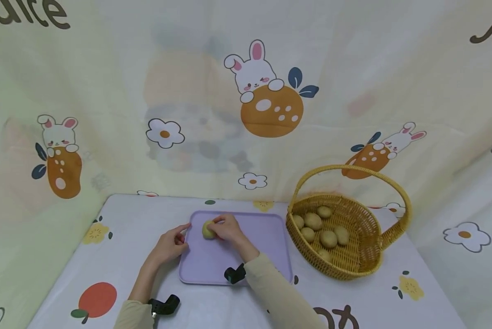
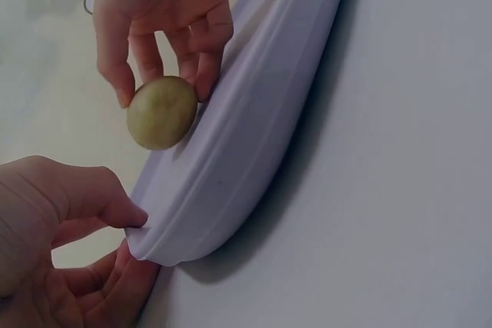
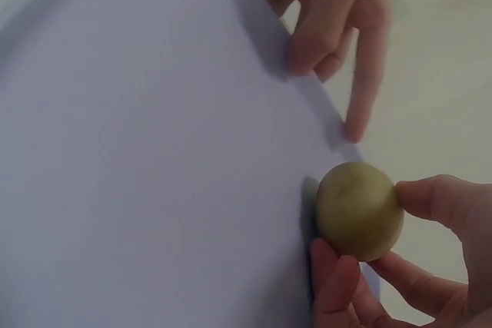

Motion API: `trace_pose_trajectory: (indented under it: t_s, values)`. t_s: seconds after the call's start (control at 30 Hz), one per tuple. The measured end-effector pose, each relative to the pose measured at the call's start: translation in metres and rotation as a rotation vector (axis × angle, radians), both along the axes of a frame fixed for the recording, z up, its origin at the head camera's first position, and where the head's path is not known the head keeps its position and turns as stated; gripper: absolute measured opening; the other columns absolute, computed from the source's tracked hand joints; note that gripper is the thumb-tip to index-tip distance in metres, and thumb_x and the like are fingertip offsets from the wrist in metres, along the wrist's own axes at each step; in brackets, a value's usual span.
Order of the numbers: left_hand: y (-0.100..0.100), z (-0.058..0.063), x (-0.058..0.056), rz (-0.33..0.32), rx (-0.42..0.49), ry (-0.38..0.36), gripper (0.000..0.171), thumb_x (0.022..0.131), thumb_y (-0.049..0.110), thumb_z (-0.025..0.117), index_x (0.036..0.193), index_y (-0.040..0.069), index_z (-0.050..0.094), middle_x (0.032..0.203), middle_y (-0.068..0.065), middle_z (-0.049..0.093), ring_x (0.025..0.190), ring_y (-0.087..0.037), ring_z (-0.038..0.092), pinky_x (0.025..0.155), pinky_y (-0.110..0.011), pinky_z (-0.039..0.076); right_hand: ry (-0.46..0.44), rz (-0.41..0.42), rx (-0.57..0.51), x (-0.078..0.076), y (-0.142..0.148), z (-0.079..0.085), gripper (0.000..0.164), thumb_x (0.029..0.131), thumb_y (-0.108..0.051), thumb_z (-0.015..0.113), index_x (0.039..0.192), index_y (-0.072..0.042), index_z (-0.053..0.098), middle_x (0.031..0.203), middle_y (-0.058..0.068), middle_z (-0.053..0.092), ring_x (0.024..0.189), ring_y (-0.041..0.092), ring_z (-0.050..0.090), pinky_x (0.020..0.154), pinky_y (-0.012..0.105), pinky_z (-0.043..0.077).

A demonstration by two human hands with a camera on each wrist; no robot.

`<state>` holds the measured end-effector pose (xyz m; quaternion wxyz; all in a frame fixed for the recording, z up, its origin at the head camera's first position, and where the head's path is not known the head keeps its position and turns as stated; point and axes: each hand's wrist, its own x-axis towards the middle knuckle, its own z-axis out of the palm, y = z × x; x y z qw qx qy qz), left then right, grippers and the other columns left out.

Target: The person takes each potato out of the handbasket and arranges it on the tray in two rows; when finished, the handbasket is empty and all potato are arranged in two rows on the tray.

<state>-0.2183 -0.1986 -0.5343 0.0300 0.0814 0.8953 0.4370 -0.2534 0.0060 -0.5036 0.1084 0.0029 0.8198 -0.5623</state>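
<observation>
My right hand (image 1: 229, 229) holds a small, round yellow-brown potato (image 1: 208, 230) between thumb and fingers, over the far left part of a lilac rectangular tray (image 1: 254, 246). In the right wrist view the potato (image 3: 360, 211) is close over the tray's surface, near its rim. My left hand (image 1: 168, 246) is at the tray's left edge. Seen from the left wrist, its thumb (image 2: 115, 201) lies on the rim and the other fingers curl beneath, pinching the tray (image 2: 231, 182).
Right of the tray stands a woven basket (image 1: 363, 242) with a tall arched handle, holding several more potatoes (image 1: 313, 221). A printed cloth (image 1: 122, 237) covers the table, and a patterned curtain (image 1: 205, 151) hangs behind it.
</observation>
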Motion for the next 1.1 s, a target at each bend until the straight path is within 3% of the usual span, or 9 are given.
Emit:
trace_pose_trajectory:
  t_s: [0.23,0.43,0.67,0.9,1.1]
  values:
    - [0.001,0.0,0.0,-0.005,0.008,-0.001,0.063,0.076,-0.005,0.064,0.138,-0.001,0.054,0.08,-0.004,0.056,0.069,-0.014,0.052,0.061,-0.025,0.044,0.023,-0.002,0.047,0.004,0.0,0.001,0.03,0.081,-0.015,0.071,0.101,0.006,0.069,0.076,0.009,0.07,0.057,0.01,0.058,0.051,0.022,0.047]
    - [0.001,0.001,0.001,-0.012,0.006,0.006,0.063,0.076,-0.006,0.065,0.138,-0.002,0.054,0.08,-0.005,0.056,0.069,-0.015,0.052,0.062,-0.026,0.044,0.04,0.014,0.084,0.005,0.003,0.006,0.031,0.083,-0.021,0.071,0.101,0.005,0.069,0.076,0.01,0.07,0.057,0.013,0.061,0.051,0.023,0.048]
    - [0.0,-0.001,-0.001,0.001,-0.013,-0.012,0.064,0.077,-0.004,0.065,0.139,-0.001,0.053,0.08,-0.005,0.055,0.07,-0.015,0.051,0.061,-0.026,0.044,0.03,0.029,0.109,0.004,0.012,0.014,0.035,0.085,-0.023,0.069,0.107,0.005,0.067,0.083,0.012,0.069,0.069,0.02,0.066,0.059,0.024,0.048]
    - [0.0,0.0,0.0,-0.012,-0.006,0.002,0.063,0.077,-0.004,0.065,0.138,-0.002,0.053,0.08,-0.005,0.055,0.069,-0.015,0.051,0.061,-0.025,0.043,0.096,0.025,0.064,0.001,0.037,0.027,0.037,0.091,-0.019,0.067,0.115,0.008,0.064,0.093,0.026,0.069,0.078,0.036,0.069,0.055,0.023,0.046]
    - [-0.002,0.0,0.0,-0.019,-0.007,0.012,0.063,0.076,-0.004,0.065,0.138,-0.002,0.054,0.081,-0.005,0.056,0.069,-0.014,0.051,0.061,-0.025,0.044,0.088,0.019,0.088,0.012,0.07,0.045,0.037,0.091,-0.02,0.066,0.118,0.006,0.064,0.093,0.024,0.068,0.083,0.04,0.068,0.057,0.024,0.047]
